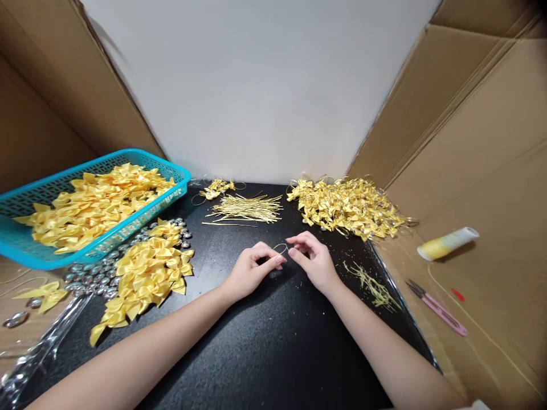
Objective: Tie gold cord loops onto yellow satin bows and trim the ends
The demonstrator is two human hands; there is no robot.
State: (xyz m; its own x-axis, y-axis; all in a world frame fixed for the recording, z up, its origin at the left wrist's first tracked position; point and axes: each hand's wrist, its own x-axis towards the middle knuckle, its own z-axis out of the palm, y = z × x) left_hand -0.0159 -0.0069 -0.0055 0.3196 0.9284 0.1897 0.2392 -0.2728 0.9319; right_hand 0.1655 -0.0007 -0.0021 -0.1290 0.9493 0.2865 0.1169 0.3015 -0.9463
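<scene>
A thin gold cord (pixel 280 246) is bent into a small loop between my two hands, above the black work surface. My left hand (pixel 255 270) pinches it between thumb and forefinger. On the other side, my right hand (pixel 315 263) has thumb and fingers drawn together at the cord's right end; the exact contact is hard to see. Just beyond the hands lies a bundle of straight gold cords (pixel 248 208). To the left, a heap of yellow satin bows (pixel 147 273) lies beside many shiny silver beads (pixel 92 279).
A blue plastic basket (pixel 188 177) of yellow bows stands at left. Bows with cord loops (pixel 350 206) are piled at back right, a few more (pixel 217 188) at back. Cord scraps (pixel 374 287), pink-handled snips (pixel 440 310) and a tube (pixel 448 244) lie right. Cardboard walls (pixel 478 114) flank the surface.
</scene>
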